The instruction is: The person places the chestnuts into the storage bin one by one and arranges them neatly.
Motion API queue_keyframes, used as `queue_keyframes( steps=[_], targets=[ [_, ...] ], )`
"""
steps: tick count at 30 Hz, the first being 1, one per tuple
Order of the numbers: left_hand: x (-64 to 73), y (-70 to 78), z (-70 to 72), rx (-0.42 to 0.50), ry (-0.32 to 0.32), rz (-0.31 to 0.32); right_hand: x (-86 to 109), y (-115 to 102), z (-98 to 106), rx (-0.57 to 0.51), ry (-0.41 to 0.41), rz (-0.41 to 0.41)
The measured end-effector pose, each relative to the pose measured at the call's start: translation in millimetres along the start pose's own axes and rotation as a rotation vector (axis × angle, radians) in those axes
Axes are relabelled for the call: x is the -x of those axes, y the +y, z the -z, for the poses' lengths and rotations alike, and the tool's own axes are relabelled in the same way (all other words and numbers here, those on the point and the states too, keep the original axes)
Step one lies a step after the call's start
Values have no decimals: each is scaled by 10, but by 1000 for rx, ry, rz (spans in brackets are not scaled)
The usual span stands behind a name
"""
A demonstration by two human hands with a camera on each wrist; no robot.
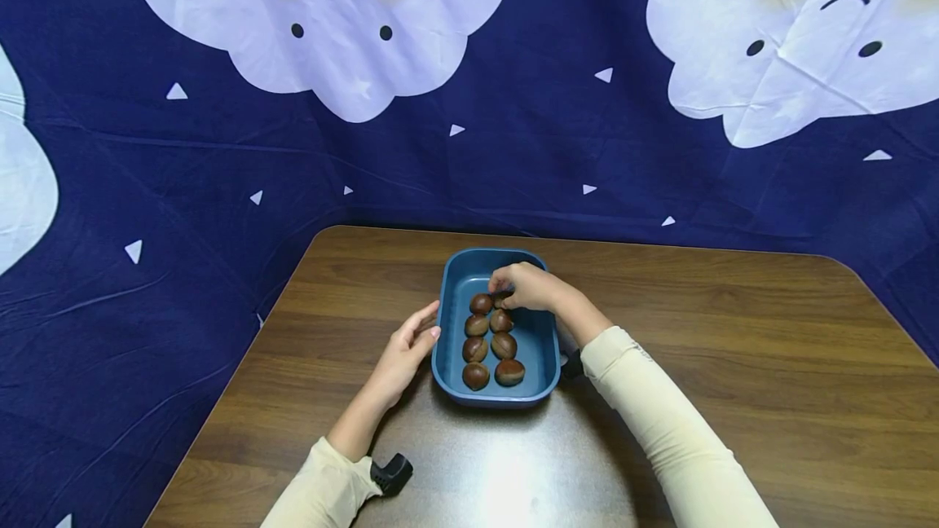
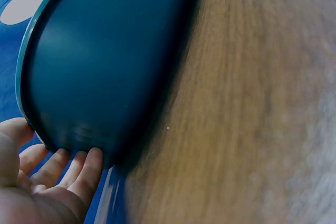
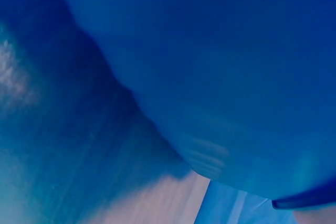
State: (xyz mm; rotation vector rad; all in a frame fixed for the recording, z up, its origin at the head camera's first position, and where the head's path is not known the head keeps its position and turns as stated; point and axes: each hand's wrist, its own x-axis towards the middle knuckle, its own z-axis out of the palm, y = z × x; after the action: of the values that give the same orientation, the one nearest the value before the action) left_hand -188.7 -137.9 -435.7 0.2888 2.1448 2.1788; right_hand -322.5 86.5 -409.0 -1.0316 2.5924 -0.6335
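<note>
A blue rectangular tray [image 1: 543,393] holds several brown chestnuts [image 1: 504,345] lying in two columns. My right hand [image 1: 531,287] reaches over the tray's right wall, fingertips pinching a chestnut [image 1: 502,301] at the far end of the right column, partly covered by the fingers. Beside it lies another chestnut [image 1: 481,304], at the top of the left column. At the tray's left wall my left hand [image 1: 402,355] touches the outside with extended fingers. In the left wrist view, fingertips [image 2: 94,156] rest against the tray wall [image 2: 105,66]. The tray wall [image 3: 220,77] fills most of the right wrist view, the right fingers hidden.
The tray stands on a brown wooden table [image 1: 734,349], near its far edge. Behind the table hangs a dark blue cloth [image 1: 513,161] with cloud and triangle prints. A black wrist device [image 1: 392,474] sits at the left sleeve.
</note>
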Motion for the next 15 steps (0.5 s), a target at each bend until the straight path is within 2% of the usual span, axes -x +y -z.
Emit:
queue_keyframes(
  steps=[7, 15],
  targets=[
    [-25, -14, 2, -8, -3, -5, 27, 13, 7, -33, 43, 23],
    [-106, -228, 57, -22, 0, -12, 129, 70, 8, -136, 172, 94]
  ],
)
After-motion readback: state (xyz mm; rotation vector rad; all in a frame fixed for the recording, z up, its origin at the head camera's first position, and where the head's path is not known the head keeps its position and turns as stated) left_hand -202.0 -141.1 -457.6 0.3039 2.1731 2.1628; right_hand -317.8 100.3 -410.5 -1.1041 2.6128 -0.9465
